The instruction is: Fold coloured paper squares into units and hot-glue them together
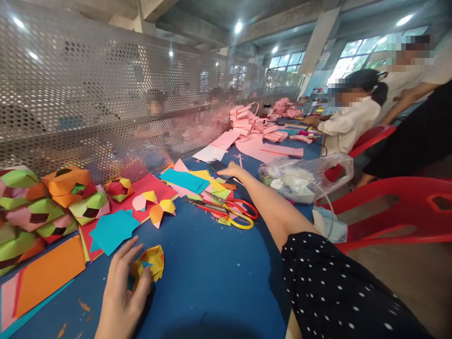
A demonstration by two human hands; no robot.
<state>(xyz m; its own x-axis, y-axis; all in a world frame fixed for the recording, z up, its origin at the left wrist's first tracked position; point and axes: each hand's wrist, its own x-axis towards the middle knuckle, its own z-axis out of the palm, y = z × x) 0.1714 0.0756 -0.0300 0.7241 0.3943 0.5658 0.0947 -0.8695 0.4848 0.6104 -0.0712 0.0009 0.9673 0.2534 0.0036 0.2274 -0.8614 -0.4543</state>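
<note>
My left hand [123, 282] is at the lower left with fingers apart, curved beside a yellow folded paper piece [155, 261] that lies on the blue table [212, 282]. My right hand [231, 172] reaches far forward, its fingers at a dark phone-like object [218, 165] beyond the paper scraps. Red-handled scissors [243, 207] and yellow-handled scissors [242, 222] lie together near the middle. Left of them are small folded paper pieces [155, 212] and cut blue sheets [115, 230].
Multicoloured paper balls [52, 212] line the left beside a perforated metal screen [88, 94]. Pink paper [247, 125] is heaped farther back. A plastic bag [296, 179] sits by the right edge, near red chairs [399, 212]. A seated person [353, 122] works beyond.
</note>
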